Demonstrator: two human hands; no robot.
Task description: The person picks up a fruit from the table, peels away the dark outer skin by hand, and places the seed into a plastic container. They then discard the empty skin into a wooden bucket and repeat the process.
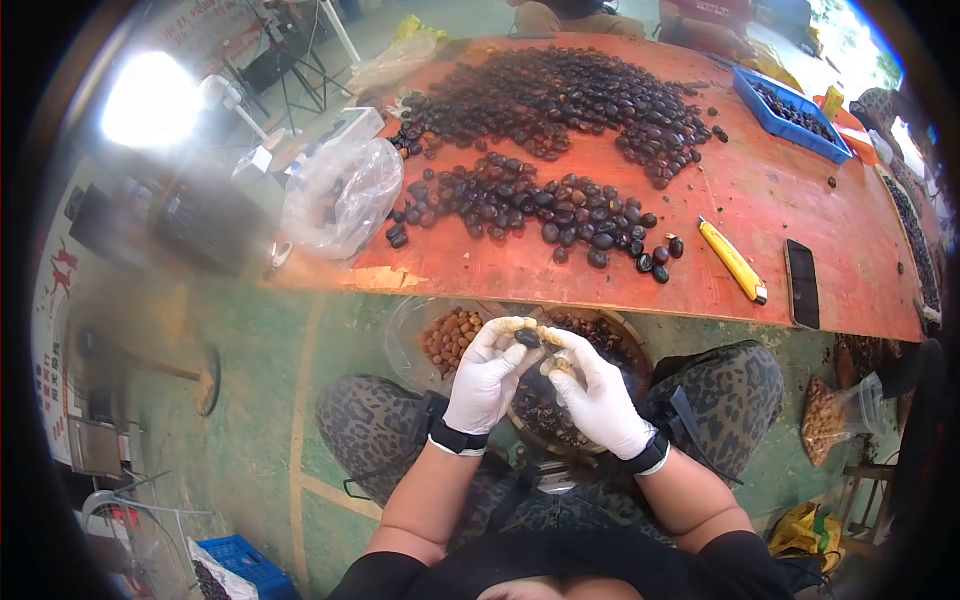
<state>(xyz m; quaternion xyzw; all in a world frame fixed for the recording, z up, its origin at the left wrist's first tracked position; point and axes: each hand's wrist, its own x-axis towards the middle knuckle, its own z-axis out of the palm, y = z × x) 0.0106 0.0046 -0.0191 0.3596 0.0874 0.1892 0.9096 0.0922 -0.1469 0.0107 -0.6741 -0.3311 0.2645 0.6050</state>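
Both hands wear white gloves with dark wristbands, raised together over the lap near the red table's front edge. My left hand (pixel 482 382) pinches a dark nut (pixel 527 338) between its fingertips. Close on its right, my right hand (pixel 598 388) has its fingers curled together; what they hold is too small to make out. Beneath the hands, a round basket (pixel 642 348) contains dark shell pieces. Left of it, light brown kernels (pixel 452 341) lie in a clear plastic container (pixel 398 350).
On the red table (pixel 480 275) lie heaps of dark nuts (pixel 560 95), a yellow cutter (pixel 733 262), a phone (pixel 802 284), a blue tray (pixel 838 153) and a clear plastic bag (pixel 345 205). Other people sit at the far side.
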